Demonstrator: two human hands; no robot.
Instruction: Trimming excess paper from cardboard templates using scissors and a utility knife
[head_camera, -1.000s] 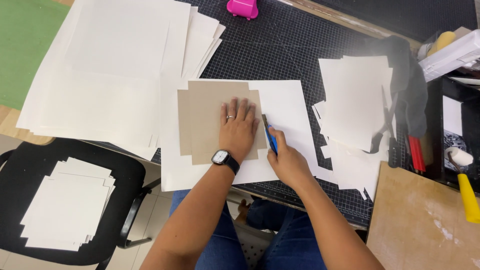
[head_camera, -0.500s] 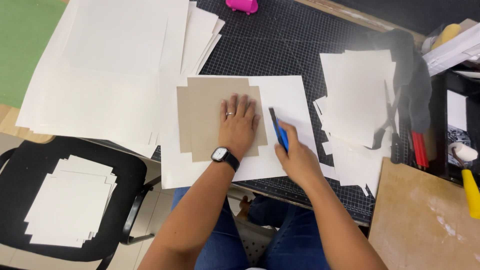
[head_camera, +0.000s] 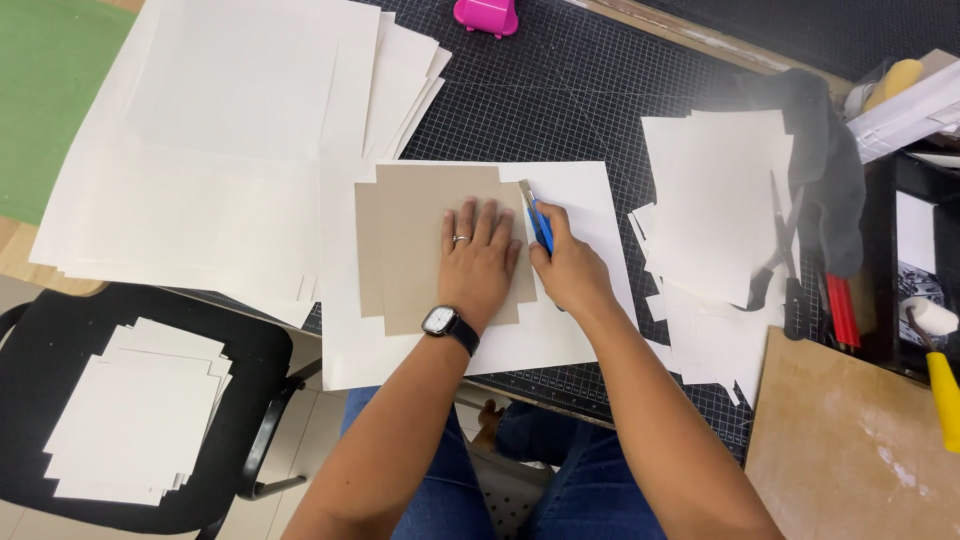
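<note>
Two hands at work on one sheet. Your left hand (head_camera: 478, 255) lies flat, fingers spread, pressing a brown cardboard template (head_camera: 410, 245) onto a white paper sheet (head_camera: 585, 215); that sheet rests on the black gridded cutting mat (head_camera: 560, 100) covering the counter. Your right hand (head_camera: 570, 270) is closed around a blue utility knife (head_camera: 538, 222), blade tip at the template's right edge, near its upper corner.

Keep the left palm's weight steady — the template must not creep. Hold left fingertips back from the edge the blade follows. Run the knife close against the cardboard, angle low, pressure even.

Nearby: cut white pieces (head_camera: 715, 200) stacked to the right, large white sheets (head_camera: 200, 150) to the left, more pieces on a black chair (head_camera: 30, 370).
</note>
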